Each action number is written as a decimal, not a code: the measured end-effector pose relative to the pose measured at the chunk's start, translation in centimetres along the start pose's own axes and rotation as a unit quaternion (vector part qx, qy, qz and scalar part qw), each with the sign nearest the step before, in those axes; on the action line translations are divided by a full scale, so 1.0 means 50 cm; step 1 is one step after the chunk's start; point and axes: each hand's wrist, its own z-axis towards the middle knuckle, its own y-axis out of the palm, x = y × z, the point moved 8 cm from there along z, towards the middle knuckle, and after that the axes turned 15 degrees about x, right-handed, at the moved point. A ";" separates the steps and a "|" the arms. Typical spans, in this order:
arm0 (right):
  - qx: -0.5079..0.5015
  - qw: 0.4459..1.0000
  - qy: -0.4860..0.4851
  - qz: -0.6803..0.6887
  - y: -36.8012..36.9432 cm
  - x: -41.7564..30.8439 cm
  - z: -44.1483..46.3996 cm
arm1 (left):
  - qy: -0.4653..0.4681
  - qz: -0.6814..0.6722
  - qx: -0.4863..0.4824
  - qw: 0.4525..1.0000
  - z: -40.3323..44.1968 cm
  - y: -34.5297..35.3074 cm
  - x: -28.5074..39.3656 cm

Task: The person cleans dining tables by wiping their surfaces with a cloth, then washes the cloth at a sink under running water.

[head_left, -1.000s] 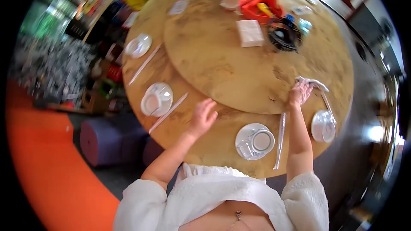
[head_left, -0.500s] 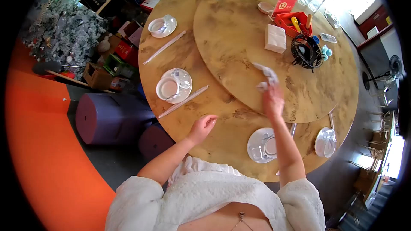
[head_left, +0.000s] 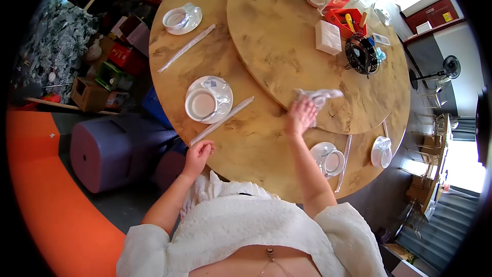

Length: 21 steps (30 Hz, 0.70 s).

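My right hand (head_left: 301,117) presses a white cloth (head_left: 319,99) onto the front edge of the raised round turntable (head_left: 277,46), its fingers lying over the cloth. At the table's near left edge, my left hand (head_left: 199,156) is closed with its fingers curled; whether anything is inside does not show. Just above it lies a wrapped chopstick packet (head_left: 223,121), beside a plate with a white bowl (head_left: 201,104). Another plate and bowl (head_left: 333,162) stand on the table (head_left: 246,159) below my right hand, next to a second wrapped packet (head_left: 346,160).
On the turntable are a napkin stack (head_left: 328,38), a red box (head_left: 342,20) with tools and a black wire holder (head_left: 362,55). More wrapped tableware sits at the far left (head_left: 182,19) and right (head_left: 381,152). Purple stools (head_left: 110,149) stand to the left.
My right hand has moved with the cloth from the turntable's right side leftward to its front edge. My left hand has drawn back left toward the table edge, its fingers now curled.
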 end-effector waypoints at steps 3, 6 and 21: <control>0.022 0.998 -0.052 0.017 0.030 -0.102 -0.001 | 0.040 -0.021 0.059 0.997 0.028 -0.041 0.053; 0.044 0.988 -0.132 0.061 0.016 -0.124 0.026 | 0.099 -0.048 0.139 0.984 0.059 -0.087 0.117; 0.086 0.989 0.063 -0.102 -0.021 0.342 0.198 | 0.035 0.020 0.334 0.942 0.101 -0.197 0.035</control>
